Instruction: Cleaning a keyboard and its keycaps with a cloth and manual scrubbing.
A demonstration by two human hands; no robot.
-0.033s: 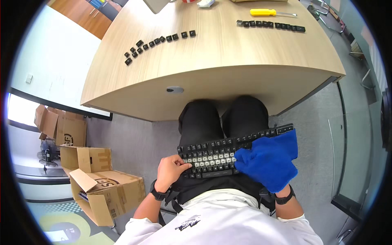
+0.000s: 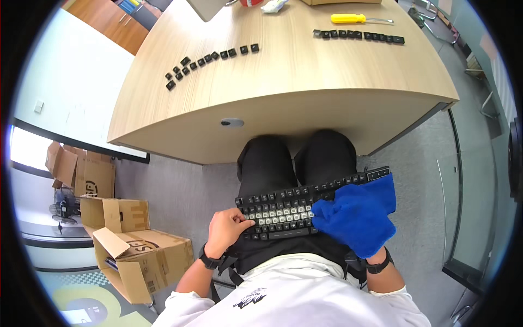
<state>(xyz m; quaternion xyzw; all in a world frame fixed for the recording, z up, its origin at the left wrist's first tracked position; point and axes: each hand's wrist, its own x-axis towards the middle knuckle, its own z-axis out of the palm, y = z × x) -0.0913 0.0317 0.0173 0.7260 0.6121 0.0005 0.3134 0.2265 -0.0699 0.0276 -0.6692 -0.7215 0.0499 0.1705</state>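
Observation:
Across my lap lies a black keyboard, raised a little at its right end, with pale, bare switches showing in the middle rows. My left hand grips its left end, thumb and fingers curled at the edge. My right hand is covered by a bunched blue cloth that rests over the right part of the keyboard; its fingers are hidden, with the covered tips against the keys near the middle.
The desk ahead holds two rows of loose black keycaps, a yellow screwdriver, a small packet and a box. Cardboard boxes stand at left beside a fan. A glass partition is at right.

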